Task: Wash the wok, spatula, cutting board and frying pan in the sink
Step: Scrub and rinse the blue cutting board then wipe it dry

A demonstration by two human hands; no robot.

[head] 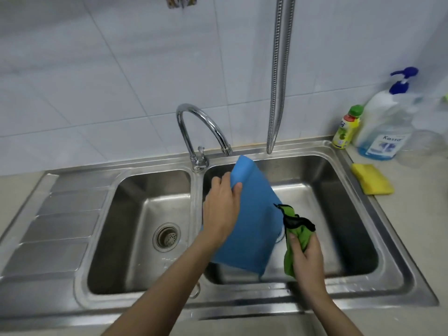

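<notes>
We hold the flat blue plastic cutting board (252,214) over the right steel sink bowl (351,190) — our left hand (221,209) fingers grip its top edge. It looks light, stiff, probably slippery. Our right hand (306,258) squeezes a green cloth (297,238).

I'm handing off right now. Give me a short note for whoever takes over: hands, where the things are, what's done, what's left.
Left hand: grips the blue cutting board near its top edge, holding it tilted over the right basin of the sink.
Right hand: holds a bunched green cloth just beside the board's right edge.
Faucet: spout points at the right basin; no running water can be made out.
Yellow sponge and soap bottle sit on the counter at right.
Done: cannot tell.
Left: wipe and rinse the board. Wok, spatula and frying pan are not in view.
</notes>
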